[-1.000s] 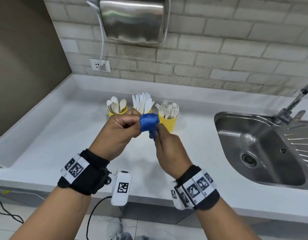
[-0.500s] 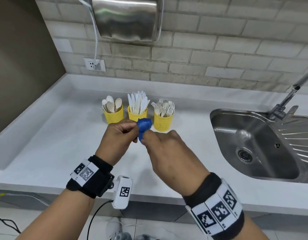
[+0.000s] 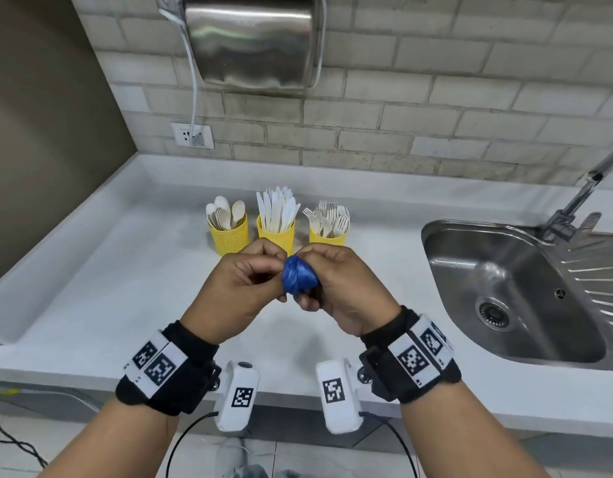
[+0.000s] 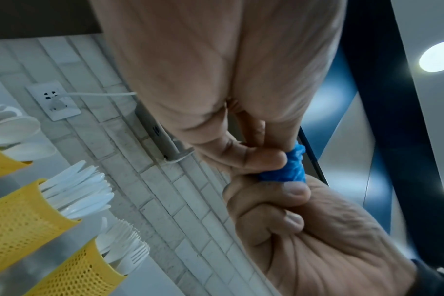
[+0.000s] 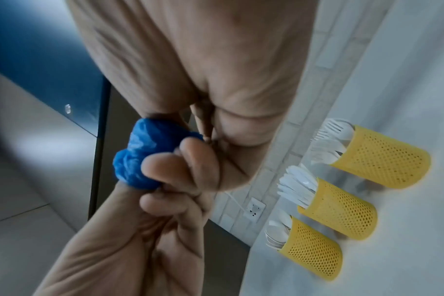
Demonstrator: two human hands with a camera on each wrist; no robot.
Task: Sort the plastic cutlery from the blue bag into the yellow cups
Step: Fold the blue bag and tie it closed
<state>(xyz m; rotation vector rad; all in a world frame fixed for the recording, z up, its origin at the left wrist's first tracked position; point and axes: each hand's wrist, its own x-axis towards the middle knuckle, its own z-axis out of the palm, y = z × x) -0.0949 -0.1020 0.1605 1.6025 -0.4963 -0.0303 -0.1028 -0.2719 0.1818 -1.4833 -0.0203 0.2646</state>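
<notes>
The blue bag [image 3: 299, 278] is crumpled into a tight small wad above the counter's front. My left hand [image 3: 275, 281] pinches its left side and my right hand [image 3: 311, 295] curls round its right side and underside. The left wrist view shows the blue bag [image 4: 293, 168] squeezed between the fingertips of both hands. Three yellow mesh cups stand in a row behind the hands: the spoon cup [image 3: 229, 238], the knife cup [image 3: 276, 234], partly hidden by my knuckles, and the fork cup [image 3: 327, 239]. Each holds several white pieces.
A steel sink [image 3: 512, 291] with a tap [image 3: 574, 205] lies to the right. The white counter [image 3: 108, 270] has a raised back ledge. On the tiled wall above hang a metal hand dryer [image 3: 253, 39] and a socket [image 3: 192, 135].
My right hand has turned from lying over the bag to gripping it from the right and below. Both hands have drawn nearer to me, and the bag is wadded tighter.
</notes>
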